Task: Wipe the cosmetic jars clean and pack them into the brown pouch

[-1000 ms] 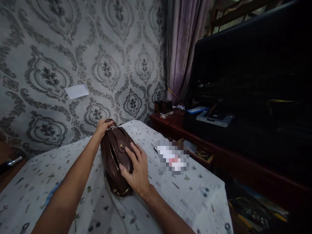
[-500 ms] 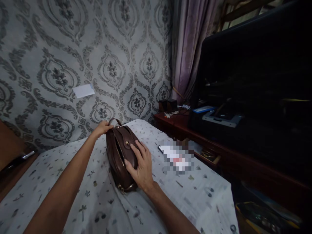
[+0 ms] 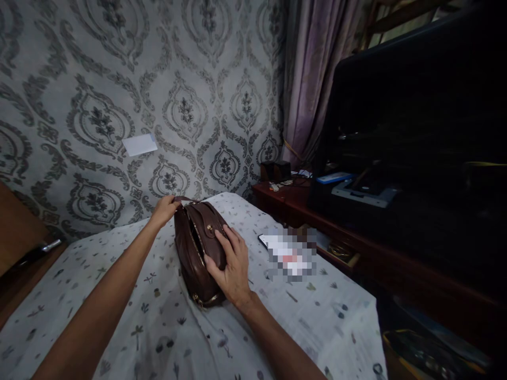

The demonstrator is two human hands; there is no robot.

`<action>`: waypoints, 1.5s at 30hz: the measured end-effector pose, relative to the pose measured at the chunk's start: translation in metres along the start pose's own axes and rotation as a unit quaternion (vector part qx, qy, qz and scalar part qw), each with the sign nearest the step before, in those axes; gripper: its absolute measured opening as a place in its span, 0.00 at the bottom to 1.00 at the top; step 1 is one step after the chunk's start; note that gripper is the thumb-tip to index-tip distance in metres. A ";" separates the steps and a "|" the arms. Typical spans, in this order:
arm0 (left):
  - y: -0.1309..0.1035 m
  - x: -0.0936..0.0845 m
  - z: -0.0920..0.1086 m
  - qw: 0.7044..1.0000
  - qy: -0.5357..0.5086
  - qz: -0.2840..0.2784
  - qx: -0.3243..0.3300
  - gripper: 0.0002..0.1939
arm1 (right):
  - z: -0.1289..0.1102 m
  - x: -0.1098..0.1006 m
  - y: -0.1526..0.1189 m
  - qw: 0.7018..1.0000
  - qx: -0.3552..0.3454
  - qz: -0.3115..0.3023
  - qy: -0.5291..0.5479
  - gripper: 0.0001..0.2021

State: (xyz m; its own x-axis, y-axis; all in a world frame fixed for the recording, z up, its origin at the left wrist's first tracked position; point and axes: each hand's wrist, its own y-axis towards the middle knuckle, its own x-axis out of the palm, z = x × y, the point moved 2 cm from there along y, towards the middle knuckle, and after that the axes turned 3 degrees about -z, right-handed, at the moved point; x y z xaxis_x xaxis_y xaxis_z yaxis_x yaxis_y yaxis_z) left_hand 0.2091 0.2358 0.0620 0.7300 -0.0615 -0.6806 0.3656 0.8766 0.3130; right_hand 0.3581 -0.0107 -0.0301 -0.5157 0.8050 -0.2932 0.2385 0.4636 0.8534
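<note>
A brown leather handbag (image 3: pixel 186 264) with gold zips and a small flap with a gold clasp lies on the patterned bedsheet (image 3: pixel 130 327). Its long zip along the top is partly parted, showing a dark gap. My left hand (image 3: pixel 165 210) is closed at the bag's far end, beside the strap handle (image 3: pixel 186 199); what exactly the fingers pinch there is too small to tell. Across the bag's right side, my right hand (image 3: pixel 233 264) grips it, with the thumb at the zip's edge and the fingers spread near the clasp.
Right of the bag lies a phone (image 3: pixel 262 240), mostly blurred out. Beyond it stand a dark red desk (image 3: pixel 285 198), a partly open drawer (image 3: pixel 348 258) and a large dark screen (image 3: pixel 415 116). Patterned wallpaper (image 3: pixel 222 95) rises behind, with a wooden panel (image 3: pixel 24 227) at the left.
The handle's arch has dropped flatter at the far end of the bag. The view has shifted slightly. Both hands remain on the bag in nearly the same places.
</note>
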 end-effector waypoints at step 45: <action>-0.025 0.001 0.043 0.992 -0.102 -0.074 0.017 0.24 | -0.001 -0.001 0.002 1.000 0.004 -0.014 0.005 0.25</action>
State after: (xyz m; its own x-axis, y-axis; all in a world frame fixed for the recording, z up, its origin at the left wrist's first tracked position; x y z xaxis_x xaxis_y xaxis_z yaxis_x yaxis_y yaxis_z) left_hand 0.2252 0.1937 0.0823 0.7679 -0.2859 -0.5732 0.4932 0.8349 0.2443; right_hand 0.3583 -0.0113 -0.0272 -0.5307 0.7879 -0.3123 0.2305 0.4887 0.8415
